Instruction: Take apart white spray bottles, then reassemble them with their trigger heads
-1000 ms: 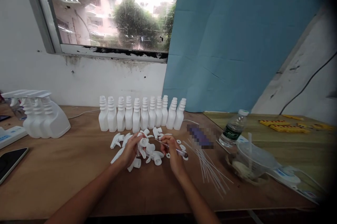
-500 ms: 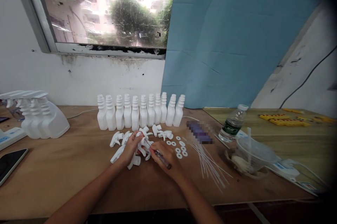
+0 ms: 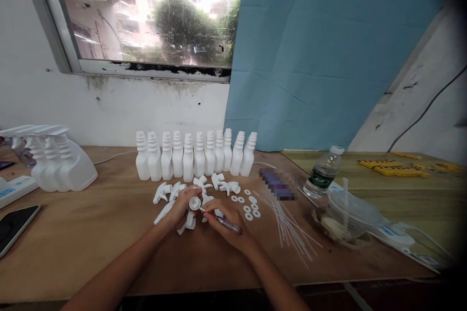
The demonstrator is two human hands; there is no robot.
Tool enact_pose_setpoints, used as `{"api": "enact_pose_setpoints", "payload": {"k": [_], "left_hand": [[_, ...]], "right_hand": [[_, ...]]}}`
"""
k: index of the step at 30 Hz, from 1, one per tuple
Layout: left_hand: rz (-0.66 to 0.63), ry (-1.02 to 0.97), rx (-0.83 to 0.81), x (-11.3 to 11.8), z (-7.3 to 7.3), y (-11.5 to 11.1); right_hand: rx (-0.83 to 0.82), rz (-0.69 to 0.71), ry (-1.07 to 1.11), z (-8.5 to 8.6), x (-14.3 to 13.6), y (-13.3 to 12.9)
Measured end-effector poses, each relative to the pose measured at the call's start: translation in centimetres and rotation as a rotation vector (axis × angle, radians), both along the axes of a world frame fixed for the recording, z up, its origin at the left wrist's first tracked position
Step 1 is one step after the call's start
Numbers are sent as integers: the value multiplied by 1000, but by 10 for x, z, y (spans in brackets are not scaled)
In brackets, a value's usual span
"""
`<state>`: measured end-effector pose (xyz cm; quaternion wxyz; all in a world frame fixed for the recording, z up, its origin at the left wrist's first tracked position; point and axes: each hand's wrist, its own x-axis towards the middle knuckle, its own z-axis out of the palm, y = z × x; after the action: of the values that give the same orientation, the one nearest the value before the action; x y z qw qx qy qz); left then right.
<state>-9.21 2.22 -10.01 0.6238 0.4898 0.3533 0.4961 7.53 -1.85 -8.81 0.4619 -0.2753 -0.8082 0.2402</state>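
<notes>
Between the fingers of my left hand (image 3: 181, 208) is a white spray head (image 3: 194, 203), its round open end turned towards me. My right hand (image 3: 229, 217) grips a screwdriver-like tool (image 3: 228, 225) with a clear handle, its thin metal tip at the edge of the spray head's round end. Several loose white spray heads (image 3: 161, 193) lie around my hands. White ring washers (image 3: 253, 207) are to the right of my right hand, and thin white tubes (image 3: 288, 228) lie beyond them.
A row of white bottles (image 3: 188, 157) stands behind the spray heads. Bottles with spray heads fitted (image 3: 69, 167) stand at left, near a phone (image 3: 18, 226). On the right are a water bottle (image 3: 323, 172), a plastic bowl (image 3: 353, 211) and a power strip (image 3: 396, 238).
The spray head in my left hand has turned so its round open end faces me. My right hand and the tool have tilted flatter, and the tip now meets that end.
</notes>
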Motion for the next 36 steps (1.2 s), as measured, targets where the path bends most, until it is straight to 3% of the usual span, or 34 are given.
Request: {"api": "enact_pose_setpoints", "payload": {"k": [4, 7, 10, 14, 19, 24, 31, 36], "left_hand": [[18, -20, -1, 2, 1, -2], [17, 25, 31, 1, 0, -2], [38, 107, 103, -6, 1, 0], [146, 224, 260, -22, 10, 1], [244, 646, 618, -35, 15, 4], [242, 871, 718, -41, 10, 12], [240, 944, 712, -49, 1, 22], [320, 949, 802, -51, -6, 32]], "right_hand": [[418, -39, -173, -4, -2, 10], [568, -28, -163, -8, -1, 15], [437, -54, -28, -5, 7, 12], [62, -228, 67, 9, 29, 10], [-254, -387, 131, 15, 58, 24], [-339, -453, 238, 6, 67, 37], [-342, -440, 304, 4, 66, 36], [-358, -435, 289, 5, 65, 35]]}}
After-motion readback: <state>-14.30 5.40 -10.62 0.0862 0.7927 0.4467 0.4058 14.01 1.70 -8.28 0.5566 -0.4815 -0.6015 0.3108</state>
